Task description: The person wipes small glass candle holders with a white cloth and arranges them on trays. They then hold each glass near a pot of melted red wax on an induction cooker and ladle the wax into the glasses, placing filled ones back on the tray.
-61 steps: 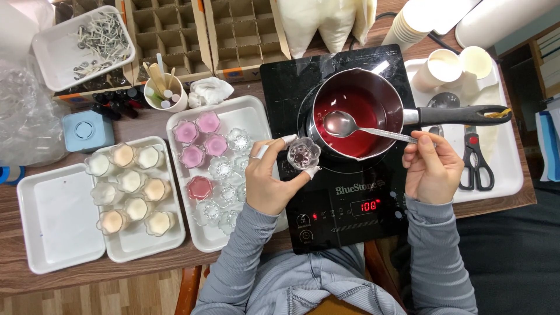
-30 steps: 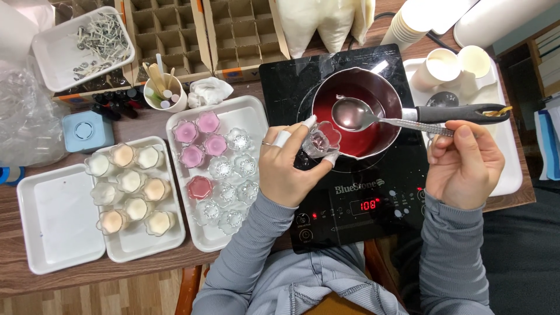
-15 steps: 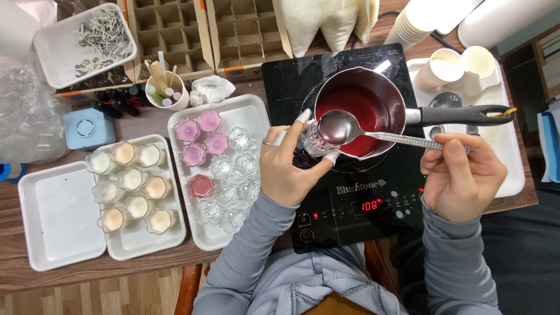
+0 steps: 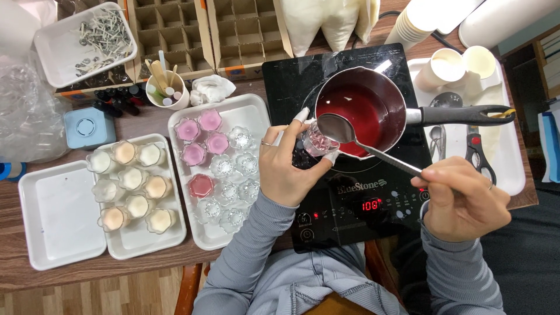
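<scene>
Red liquid fills a small steel saucepan on a black induction hob, where a person's left hand grips a small clear fluted glass cup just beside the pan's near-left rim. The right hand, closed around the long handle, holds a metal ladle-spoon with its bowl tipped at the cup's mouth. The mouth is narrow and the spoon bowl wide, so a tilt made too fast could send liquid over the fingers or onto the hob glass. The fingers wrapping the cup sit close to the pan, which may be hot. To the left, a white tray carries pink-filled and empty glass cups; an elbow swing could knock those. A second white tray farther left holds cream-filled cups.
</scene>
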